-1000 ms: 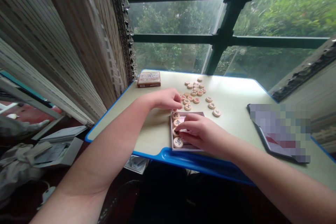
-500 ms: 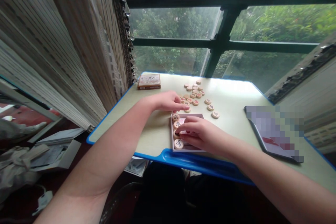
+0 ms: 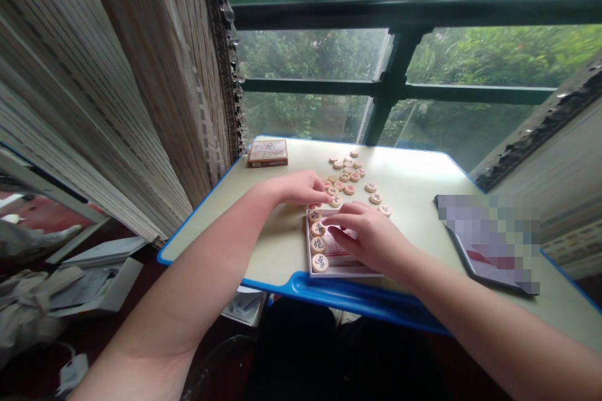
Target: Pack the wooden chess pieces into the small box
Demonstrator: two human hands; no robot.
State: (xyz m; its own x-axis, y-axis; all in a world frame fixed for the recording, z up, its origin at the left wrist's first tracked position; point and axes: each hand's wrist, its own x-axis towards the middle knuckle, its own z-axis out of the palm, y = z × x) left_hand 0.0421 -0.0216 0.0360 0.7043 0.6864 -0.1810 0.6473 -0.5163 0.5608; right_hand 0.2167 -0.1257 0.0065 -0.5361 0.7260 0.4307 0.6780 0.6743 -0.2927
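Just beyond the box's upper left corner is my left hand [image 3: 303, 188], fingers partly bent and apart. Its fingertips are beside a round wooden xiangqi piece [image 3: 335, 201] with a dark character; whether they touch it I cannot tell. My right hand [image 3: 369, 232] hovers over the shallow open box [image 3: 308, 257], thumb and fingers apart with nothing between them. Down the box's left side runs a column of black-marked pieces, with a cannon piece [image 3: 318, 244] above a horse piece [image 3: 320, 262]. The hand hides much of the box's right part.
Beyond the box, several loose pieces [image 3: 348, 189] with red or dark characters lie scattered. A printed box lid [image 3: 268, 153] rests at the table's far left. A tablet [image 3: 463, 250] lies at the right. The table [image 3: 277, 244] has a blue rim; windows stand behind it.
My right hand has let go of the cannon piece in the left column and moved up and right. My left fingertips have drawn back slightly from the loose piece. The view has tilted up a little.
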